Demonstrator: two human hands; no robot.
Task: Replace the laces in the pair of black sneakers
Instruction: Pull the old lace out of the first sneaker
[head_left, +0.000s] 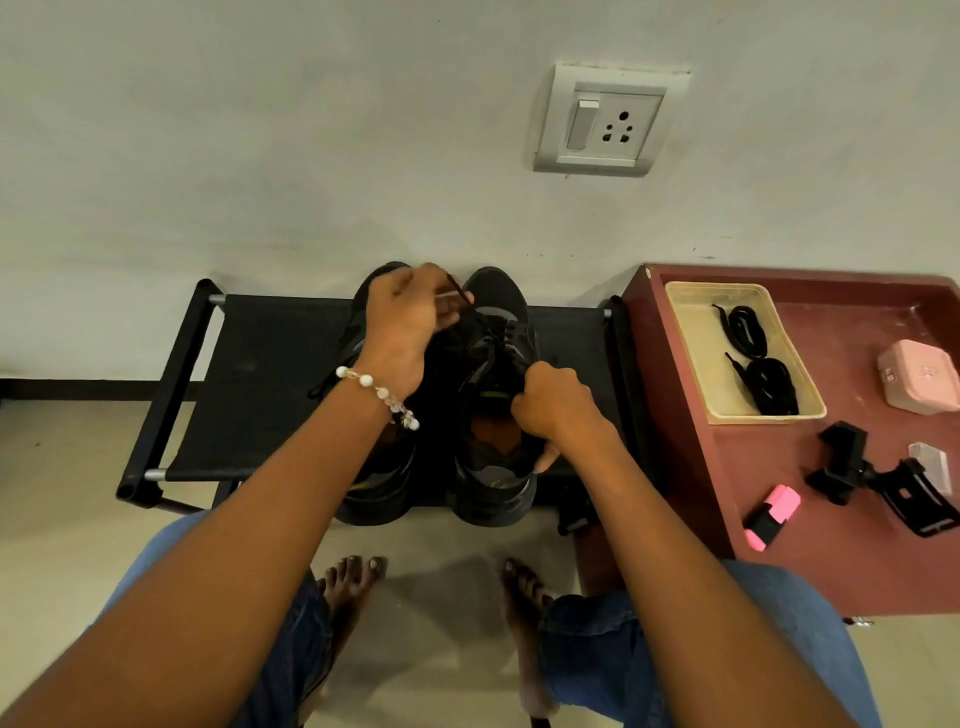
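Down at the bottom, bare feet (353, 582) rest on the pale floor between two denim-clad knees, and both forearms stretch forward to the work. The right hand (550, 402) is clenched on the tongue and collar of the right sneaker (493, 374), thumb tucked down beside the heel opening. The left hand (410, 317), a beaded bracelet (382, 393) on its wrist, hovers over the toe end and pinches the tip of a dark lace (457, 299), drawn up from the eyelets. The left sneaker (379, 483) sits just beside its partner, mostly hidden under that arm. Both shoes stand on a low black rack (249, 384) against the wall. To the right, on a maroon table (831, 566), a pink highlighter (772, 515), a black clamp (872, 478), and farther back a tray (685, 332) holding two coiled black laces (753, 358).
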